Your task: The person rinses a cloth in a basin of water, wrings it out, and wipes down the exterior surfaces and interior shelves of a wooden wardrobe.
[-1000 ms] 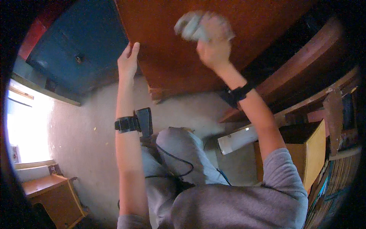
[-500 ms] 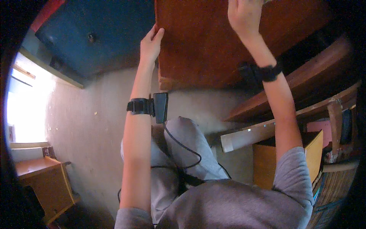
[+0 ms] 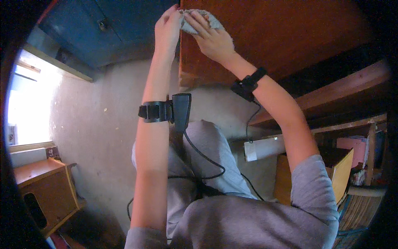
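Note:
A grey cloth (image 3: pixel 212 20) lies pressed against the left edge of a brown wooden cabinet (image 3: pixel 290 37) at the top of the view. My right hand (image 3: pixel 209 38) rests flat on the cloth, fingers spread over it. My left hand (image 3: pixel 168 25) reaches up beside it and pinches the cloth's left corner at the cabinet's edge. Both forearms come up from below, each with a black wrist strap and a cable.
A blue door (image 3: pixel 99 29) stands left of the cabinet. The pale concrete floor (image 3: pixel 95 124) runs below. A small wooden cabinet (image 3: pixel 45 186) sits at the lower left. Wooden shelves (image 3: pixel 340 103), a white roll (image 3: pixel 265 148) and a yellow box (image 3: pixel 338 174) crowd the right.
My right hand has brought the cloth from the cabinet's upper face across to its left edge. My left hand has risen from the edge to meet the cloth.

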